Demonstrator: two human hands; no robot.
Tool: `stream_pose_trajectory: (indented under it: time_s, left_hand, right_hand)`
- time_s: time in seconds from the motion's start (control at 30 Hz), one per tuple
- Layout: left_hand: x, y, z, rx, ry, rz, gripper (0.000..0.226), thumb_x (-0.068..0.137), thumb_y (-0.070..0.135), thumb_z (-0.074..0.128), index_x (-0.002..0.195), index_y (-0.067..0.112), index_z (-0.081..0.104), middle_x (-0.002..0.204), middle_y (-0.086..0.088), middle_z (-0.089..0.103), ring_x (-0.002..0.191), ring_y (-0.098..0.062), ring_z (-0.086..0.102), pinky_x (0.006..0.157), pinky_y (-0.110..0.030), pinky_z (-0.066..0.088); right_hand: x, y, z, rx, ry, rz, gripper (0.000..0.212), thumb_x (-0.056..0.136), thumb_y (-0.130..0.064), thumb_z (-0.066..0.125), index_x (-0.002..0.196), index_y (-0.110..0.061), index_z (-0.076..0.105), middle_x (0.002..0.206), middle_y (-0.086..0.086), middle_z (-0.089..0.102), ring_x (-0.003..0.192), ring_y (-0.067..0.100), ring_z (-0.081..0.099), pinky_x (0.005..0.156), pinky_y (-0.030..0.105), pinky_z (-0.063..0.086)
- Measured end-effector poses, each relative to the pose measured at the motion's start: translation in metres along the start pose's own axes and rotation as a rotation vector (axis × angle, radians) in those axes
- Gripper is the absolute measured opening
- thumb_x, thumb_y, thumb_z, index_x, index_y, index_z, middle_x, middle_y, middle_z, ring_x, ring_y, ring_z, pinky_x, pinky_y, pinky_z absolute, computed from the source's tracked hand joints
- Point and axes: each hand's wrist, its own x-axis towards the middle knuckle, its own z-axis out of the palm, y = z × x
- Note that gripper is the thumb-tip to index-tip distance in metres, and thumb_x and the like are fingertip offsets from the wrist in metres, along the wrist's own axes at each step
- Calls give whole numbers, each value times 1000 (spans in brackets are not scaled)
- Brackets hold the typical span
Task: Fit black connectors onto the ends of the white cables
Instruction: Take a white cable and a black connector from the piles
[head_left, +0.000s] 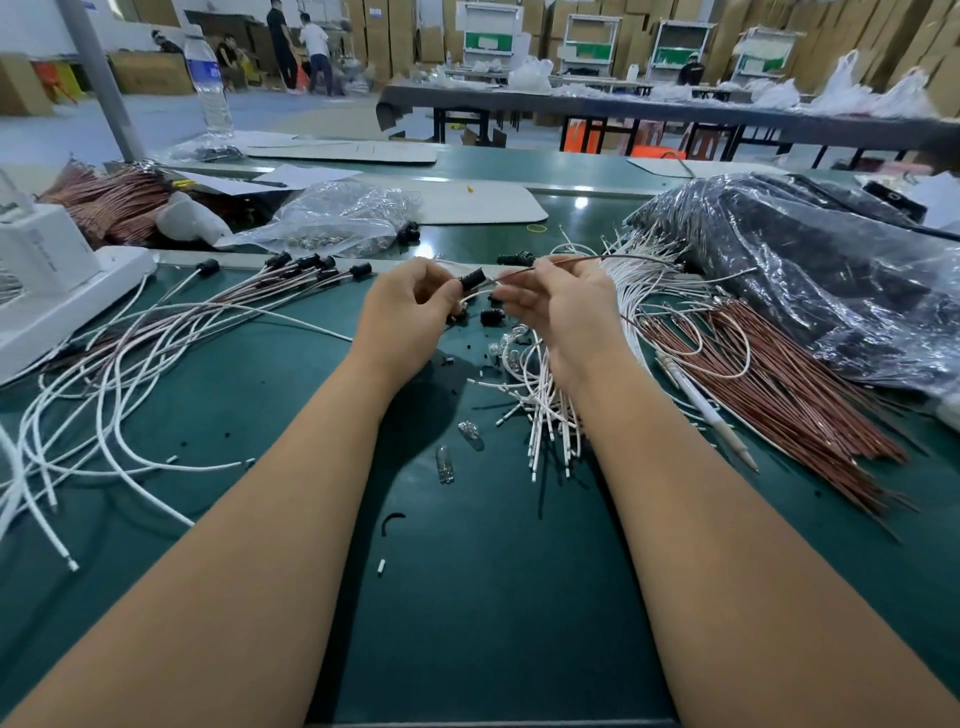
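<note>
Two bare forearms reach over the green tabletop (493, 597). Left hand (410, 306) pinches a black cylindrical plastic connector (471, 278); right hand (561, 306) pinches a thin white cable (475, 297) just right of it. Risk — the limp end could miss the connector's opening and buckle, seating crooked.

- Factory assembly hall: long green workbench (493, 597) strewn with cable bundles (130, 364).
- Stacked cardboard cartons (395, 31) line the back wall.
- Further work tables (675, 111) and shelving racks (587, 41) stand behind.
</note>
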Motion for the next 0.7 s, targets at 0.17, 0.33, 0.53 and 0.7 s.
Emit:
stream_pose_trajectory:
  time_s: [0.17,0.33,0.53,0.7]
  left_hand:
    - [2,-4,-5,42,-7,-26,6,93,14,61,90,11,65,76,-5,68,79,-28,64,80,-37,52]
    - [1,-3,-5,42,-28,-15,7,92,13,63,86,13,66,70,2,66,67,-12,59,69,-21,48]
    - [-1,-1,-7,32,-39,-21,7,92,13,64,85,15,66,71,2,66,63,-8,57,63,-15,45]
    - [-3,0,-6,24,-60,-24,11,90,14,66,81,20,67,71,2,68,61,-2,59,62,-13,46]
  right_hand:
    - [0,-6,-8,88,100,-49,6,102,-4,39,101,-6,45,81,14,67,61,20,66,66,31,56]
    - [-1,-9,-10,102,119,-74,7,102,-3,38,104,-5,45,79,13,66,60,19,65,65,29,56]
    - [2,-7,-13,30,136,-110,8,102,-5,39,101,-8,46,81,13,66,59,18,65,63,27,57]
    - [5,-2,-13,-63,121,-131,14,102,-6,40,92,-12,47,76,9,68,57,15,66,61,26,57]
